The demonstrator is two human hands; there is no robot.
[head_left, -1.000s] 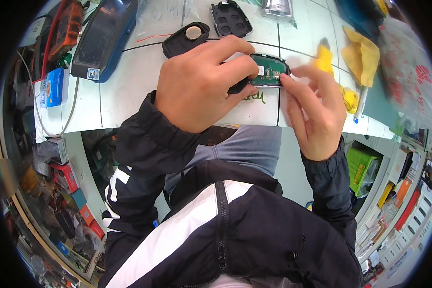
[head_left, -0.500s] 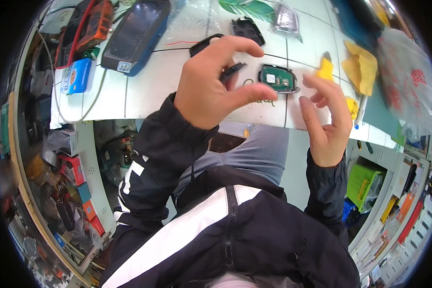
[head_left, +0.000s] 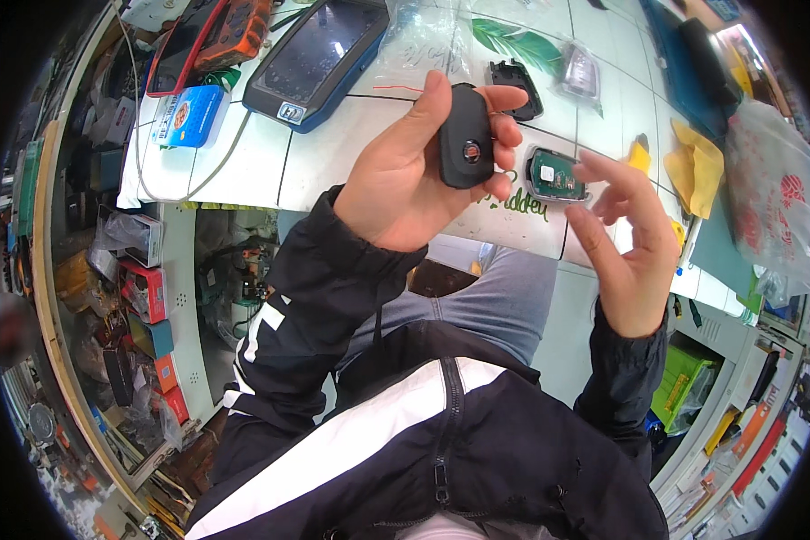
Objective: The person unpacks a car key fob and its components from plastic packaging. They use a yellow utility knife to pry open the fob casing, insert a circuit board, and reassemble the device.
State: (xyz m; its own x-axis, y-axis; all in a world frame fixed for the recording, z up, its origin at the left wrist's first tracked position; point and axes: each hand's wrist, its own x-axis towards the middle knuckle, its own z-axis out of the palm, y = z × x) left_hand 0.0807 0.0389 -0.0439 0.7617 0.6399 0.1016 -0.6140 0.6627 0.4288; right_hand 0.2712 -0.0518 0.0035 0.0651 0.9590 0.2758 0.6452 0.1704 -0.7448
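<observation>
In my left hand (head_left: 405, 171) is a black key fob (head_left: 465, 135) with a small round badge near its lower end. The palm is turned up, with the thumb along one edge of the fob and the fingers round the other. My right hand (head_left: 630, 238) has its fingers apart and curved. Its fingertips are beside an opened fob half with a green circuit board (head_left: 558, 178) on the white tiled table; whether they touch it I cannot tell. Farther back lies an empty-looking black fob shell (head_left: 515, 90).
A tablet-like device (head_left: 319, 63) lies at the back left, by a blue box (head_left: 189, 117) and an orange-black tool (head_left: 234, 34). Clear plastic packets (head_left: 580, 72) lie behind the fob parts. Yellow cloth (head_left: 695, 166) and a plastic bag (head_left: 774, 180) are on the right.
My left hand has turned palm up, bringing the badged face of the black fob into view. My right hand stays beside the circuit board. The whole view has shifted slightly.
</observation>
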